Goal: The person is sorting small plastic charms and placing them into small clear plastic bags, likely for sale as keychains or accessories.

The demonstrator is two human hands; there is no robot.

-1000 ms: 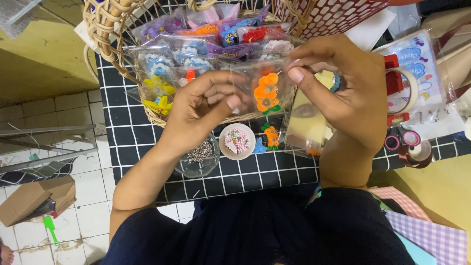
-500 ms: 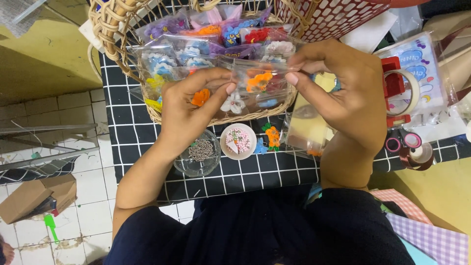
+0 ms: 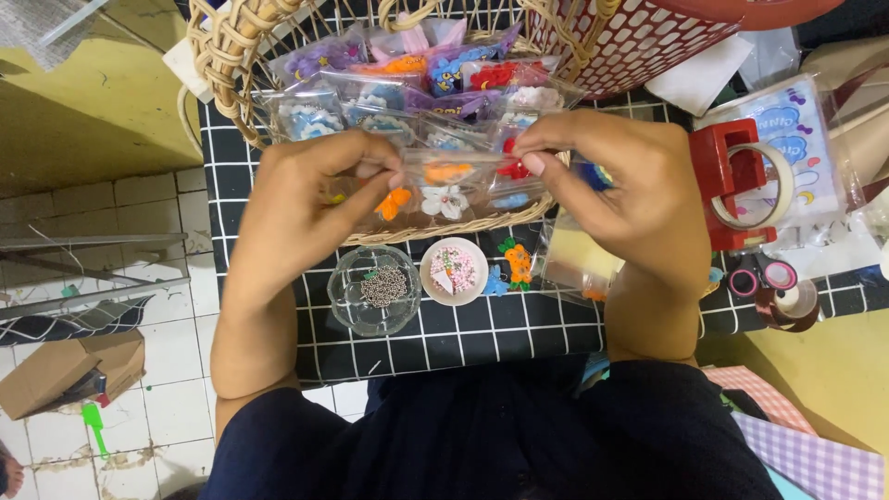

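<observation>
Both hands, left hand (image 3: 310, 199) and right hand (image 3: 630, 199), are pinching a clear packet (image 3: 444, 185) between them. It is looking light, floppy and slippery, best gripped at its top edge.

left hand (image 3: 310, 199) | right hand (image 3: 630, 190) | fingers pinched (tips facing inward)
</observation>
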